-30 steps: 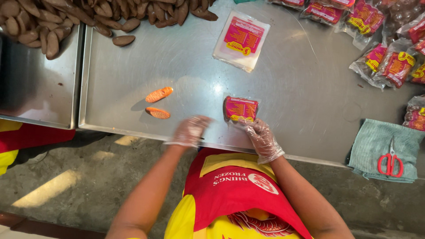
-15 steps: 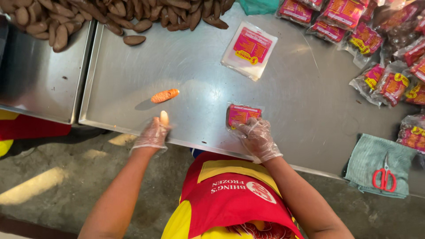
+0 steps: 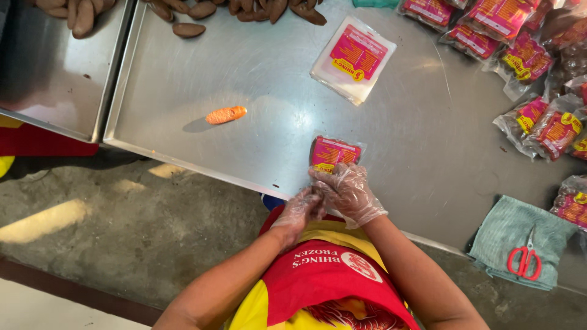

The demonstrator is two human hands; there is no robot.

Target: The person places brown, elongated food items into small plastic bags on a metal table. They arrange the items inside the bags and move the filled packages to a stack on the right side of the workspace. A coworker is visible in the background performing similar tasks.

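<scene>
Both clear-gloved hands meet at the near edge of the steel tabletop point(image 3: 269, 73), the right hand point(image 3: 348, 192) and left hand point(image 3: 301, 209) grip-pinching a small pink-labelled clear plastic packet point(image 3: 333, 154), an orange sausage-shaped piece point(image 3: 225, 114) lying well apart.

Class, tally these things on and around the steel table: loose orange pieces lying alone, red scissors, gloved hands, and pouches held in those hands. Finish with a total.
Loose orange piece: 1
Red scissors: 1
Gloved hands: 2 (left hand, right hand)
Held pouch: 1
Total: 5
</scene>
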